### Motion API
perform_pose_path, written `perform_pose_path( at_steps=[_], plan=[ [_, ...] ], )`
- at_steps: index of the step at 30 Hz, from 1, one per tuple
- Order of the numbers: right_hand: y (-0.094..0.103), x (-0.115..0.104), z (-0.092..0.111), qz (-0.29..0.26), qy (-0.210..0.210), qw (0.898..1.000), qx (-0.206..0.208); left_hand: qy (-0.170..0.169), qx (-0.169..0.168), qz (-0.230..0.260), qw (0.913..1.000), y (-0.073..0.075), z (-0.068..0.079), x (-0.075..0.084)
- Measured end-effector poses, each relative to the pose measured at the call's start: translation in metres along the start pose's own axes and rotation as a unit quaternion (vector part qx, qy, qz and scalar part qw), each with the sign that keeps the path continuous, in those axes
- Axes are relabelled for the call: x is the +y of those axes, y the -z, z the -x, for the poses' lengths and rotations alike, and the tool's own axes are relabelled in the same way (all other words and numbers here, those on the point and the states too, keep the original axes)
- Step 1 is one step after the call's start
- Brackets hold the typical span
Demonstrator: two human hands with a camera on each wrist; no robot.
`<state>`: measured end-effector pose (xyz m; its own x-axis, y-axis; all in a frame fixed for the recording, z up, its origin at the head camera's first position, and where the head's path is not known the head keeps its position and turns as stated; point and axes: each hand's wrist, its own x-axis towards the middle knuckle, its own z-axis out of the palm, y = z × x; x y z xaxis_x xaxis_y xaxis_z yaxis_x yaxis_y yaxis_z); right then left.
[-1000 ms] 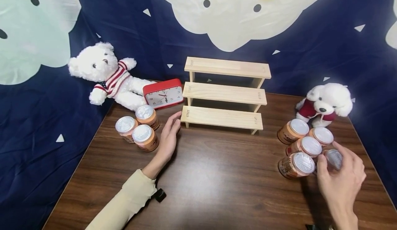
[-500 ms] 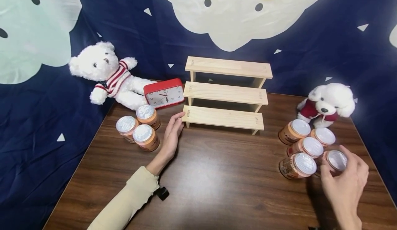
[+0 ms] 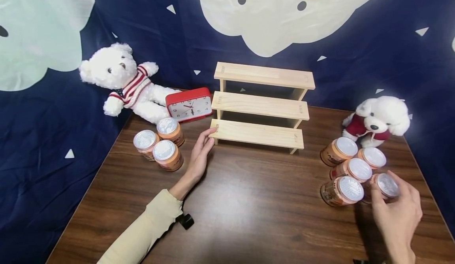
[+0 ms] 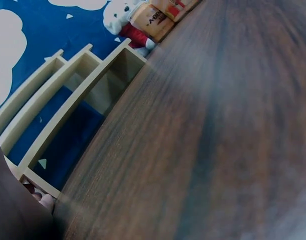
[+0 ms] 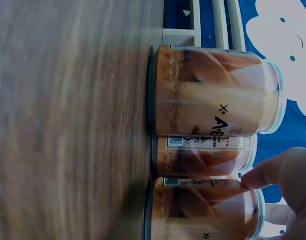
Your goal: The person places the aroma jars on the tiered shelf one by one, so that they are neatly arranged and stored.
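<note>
My right hand [image 3: 399, 210] holds a jar with a silvery lid [image 3: 387, 185] at the right of the table, thumb on one side and fingers on the far side. The right wrist view shows the thumb [image 5: 265, 172] against the upper part of this jar [image 5: 192, 212], which stands on the table. Several like jars [image 3: 350, 189] stand close beside it. My left hand [image 3: 197, 161] touches the left end of the lowest step of a three-tier wooden shelf [image 3: 259, 132], its fingers fairly straight. In the left wrist view its fingertips [image 4: 45, 201] show at the shelf's end.
Three more jars [image 3: 168, 155] stand left of my left hand. A red alarm clock [image 3: 190, 105] and a white teddy bear [image 3: 133, 86] are behind them. A white plush dog [image 3: 378, 117] sits behind the right jars. A dark blue patterned cloth [image 3: 185, 38] hangs at the back.
My right thumb and fingers have settled about the outer right jar. My left hand has moved slightly up and right, onto the lowest step's end. The view has shifted slightly.
</note>
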<state>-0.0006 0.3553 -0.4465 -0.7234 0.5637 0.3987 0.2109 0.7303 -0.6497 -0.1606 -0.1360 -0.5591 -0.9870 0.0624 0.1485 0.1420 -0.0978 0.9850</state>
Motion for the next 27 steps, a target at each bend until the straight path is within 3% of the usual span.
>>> perform_pose_path(
  at_steps=[12, 27],
  plan=[
    [0.003, 0.003, -0.003, 0.016, 0.013, 0.999, 0.026, -0.011, -0.002, -0.005, 0.9999, -0.001, 0.0, 0.0],
    [0.029, -0.02, -0.018, -0.036, 0.077, 0.993, 0.082, -0.017, -0.002, -0.022, 0.9996, -0.001, -0.001, -0.003]
  ],
)
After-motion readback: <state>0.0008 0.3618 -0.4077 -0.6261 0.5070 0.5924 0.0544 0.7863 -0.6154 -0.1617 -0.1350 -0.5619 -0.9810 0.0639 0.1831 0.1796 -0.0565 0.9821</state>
